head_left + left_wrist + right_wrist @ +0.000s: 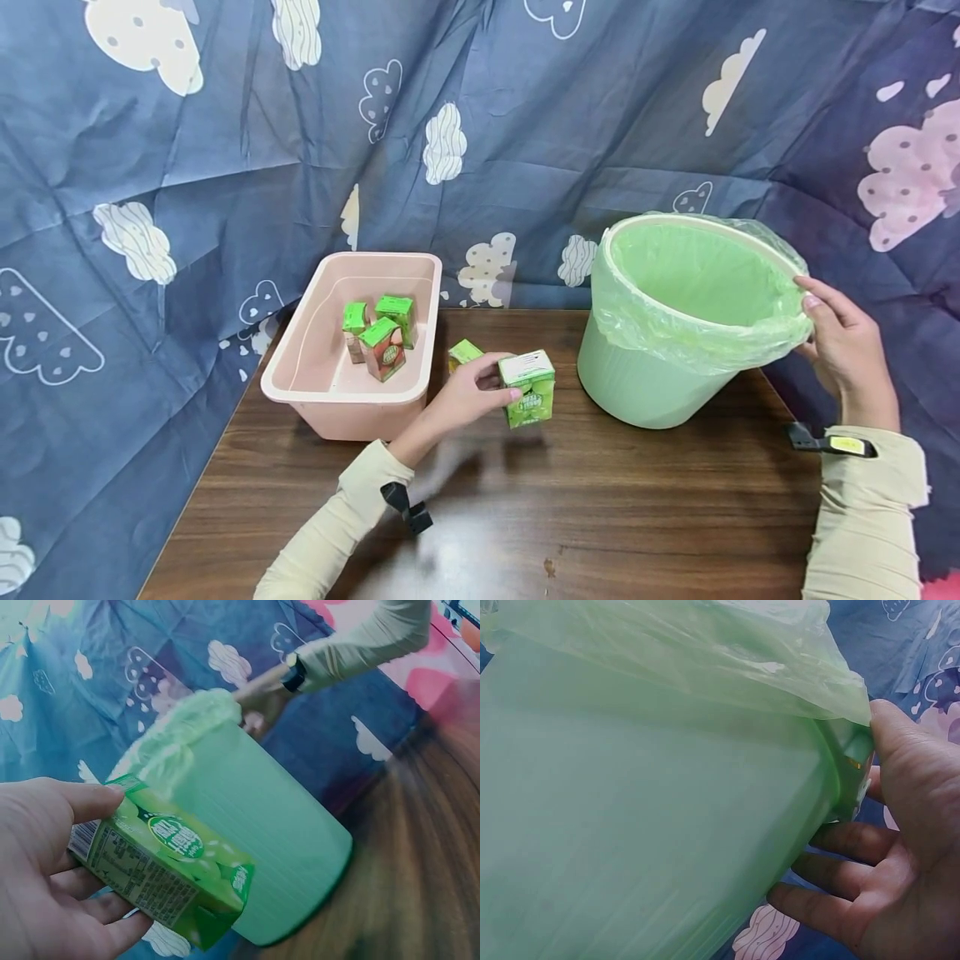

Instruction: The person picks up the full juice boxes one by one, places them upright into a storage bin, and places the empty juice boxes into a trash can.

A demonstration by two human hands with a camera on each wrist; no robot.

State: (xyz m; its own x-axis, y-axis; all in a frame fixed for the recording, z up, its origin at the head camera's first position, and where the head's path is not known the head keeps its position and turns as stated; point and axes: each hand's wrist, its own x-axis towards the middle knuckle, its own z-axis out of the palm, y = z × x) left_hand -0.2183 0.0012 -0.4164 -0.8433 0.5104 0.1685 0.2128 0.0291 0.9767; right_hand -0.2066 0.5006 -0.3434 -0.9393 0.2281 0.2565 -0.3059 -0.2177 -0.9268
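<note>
A small green juice carton [529,398] is pinched between the thumb and fingers of my left hand [471,392], above the table. In the left wrist view the carton [169,859] shows white lettering and a printed side panel. My right hand [851,350] grips the right rim of a light green trash bin [648,379], thumb on the liner. Folded over the bin's rim is a translucent green bag [705,667]. Just behind my left hand, another carton [464,352] with a green top is partly hidden.
To the left stands a pink plastic tub [352,398] with several small cartons inside, among them a red-sided one [383,354]. Everything rests on a dark wooden table [600,500]. A blue cloud-patterned cloth [525,167] hangs right behind it.
</note>
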